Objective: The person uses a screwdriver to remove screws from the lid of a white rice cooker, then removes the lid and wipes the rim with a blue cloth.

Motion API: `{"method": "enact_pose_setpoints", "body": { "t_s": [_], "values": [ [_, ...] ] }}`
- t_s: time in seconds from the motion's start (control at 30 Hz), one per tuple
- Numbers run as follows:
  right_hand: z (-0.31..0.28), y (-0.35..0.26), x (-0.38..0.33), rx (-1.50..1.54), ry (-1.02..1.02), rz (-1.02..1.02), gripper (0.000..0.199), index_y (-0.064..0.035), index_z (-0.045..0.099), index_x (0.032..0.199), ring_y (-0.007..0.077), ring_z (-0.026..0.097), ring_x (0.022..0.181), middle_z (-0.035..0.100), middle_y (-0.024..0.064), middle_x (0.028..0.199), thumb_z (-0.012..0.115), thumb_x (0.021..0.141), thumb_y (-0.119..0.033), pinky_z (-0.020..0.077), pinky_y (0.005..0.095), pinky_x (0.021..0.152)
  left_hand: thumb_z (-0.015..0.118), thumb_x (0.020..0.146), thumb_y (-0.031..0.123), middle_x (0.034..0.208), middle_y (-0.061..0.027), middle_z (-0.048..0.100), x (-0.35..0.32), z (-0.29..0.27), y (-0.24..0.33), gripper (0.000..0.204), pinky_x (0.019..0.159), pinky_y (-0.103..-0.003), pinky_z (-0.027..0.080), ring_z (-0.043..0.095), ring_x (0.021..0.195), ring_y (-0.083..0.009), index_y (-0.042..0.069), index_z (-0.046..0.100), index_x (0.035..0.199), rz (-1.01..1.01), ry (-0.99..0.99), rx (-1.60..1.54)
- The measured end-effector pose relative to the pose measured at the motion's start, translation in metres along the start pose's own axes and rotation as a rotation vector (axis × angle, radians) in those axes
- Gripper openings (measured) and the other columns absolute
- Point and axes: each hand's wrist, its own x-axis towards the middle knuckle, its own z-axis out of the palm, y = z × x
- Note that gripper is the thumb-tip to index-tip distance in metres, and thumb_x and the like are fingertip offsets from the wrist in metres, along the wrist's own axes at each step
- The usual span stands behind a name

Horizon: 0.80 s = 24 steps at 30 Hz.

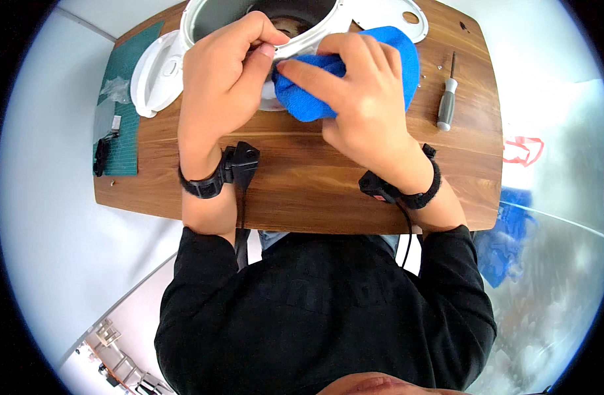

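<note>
A white round appliance body (191,21), like a rice cooker, stands open at the far edge of the table, its dark inside showing. My left hand (223,76) is at its near rim, thumb and forefinger closed over the edge there. In my right hand (368,92) is a bunched blue cloth (407,62), pressed against the outside of the body just below the rim. The right forefinger points along the cloth toward the left thumb. Cloth and fingers cover part of the body's near wall.
A white oval lid (158,76) lies left of the body, partly over a green cutting mat (124,155) with a clear plastic bag and small black parts. A white plate with a round hole (381,14) is behind the cloth. A grey-handled screwdriver (447,108) lies right on the wooden table (302,197).
</note>
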Motion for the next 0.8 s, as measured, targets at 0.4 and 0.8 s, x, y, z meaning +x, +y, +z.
{"method": "enact_pose_setpoints", "body": {
  "t_s": [0.4,0.8],
  "values": [
    [-0.028,0.025,0.024,-0.051,0.027,-0.048,0.055,-0.0210,0.073,0.113,0.0288,0.060,0.099,0.061,0.0067,0.105,0.069,0.064,0.002,0.0406,0.0411,0.085,0.051,0.085,-0.003,0.071,-0.0053,0.062,0.002,0.006,0.000,0.022,0.062,-0.025,0.044,0.060,0.066,-0.0134,0.005,0.065,0.100,0.000,0.079,0.157],
    [-0.038,0.033,0.040,-0.213,-0.179,-0.229,0.034,-0.0161,0.069,0.114,0.0274,0.061,0.104,0.062,0.0081,0.106,0.063,0.081,-0.007,0.0448,0.0434,0.092,0.054,0.079,0.007,0.062,-0.0049,0.059,0.001,0.013,-0.005,0.014,0.050,-0.036,0.042,0.059,0.056,-0.0262,0.014,0.065,0.082,0.090,0.182,0.291]
  ]
}}
